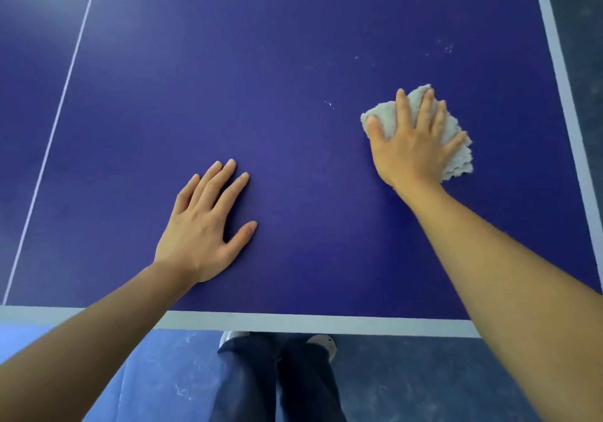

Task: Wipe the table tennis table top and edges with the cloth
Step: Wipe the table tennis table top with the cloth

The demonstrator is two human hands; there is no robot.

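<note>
The blue table tennis table (261,62) fills the view, with a white band along its near edge (293,322) and right edge (554,62). A crumpled pale cloth (456,160) lies on the top near the right edge. My right hand (414,147) presses flat on the cloth, fingers spread over it. My left hand (205,225) rests flat on the bare table top, fingers apart, holding nothing. Small white specks (447,47) dot the surface beyond the cloth, and a few more specks (329,104) lie to its left.
A thin white centre line (65,101) runs down the left part of the top. Below the near edge I see dark trouser legs (277,379), shoes and a blue-grey floor (424,382). Dark floor shows past the right edge.
</note>
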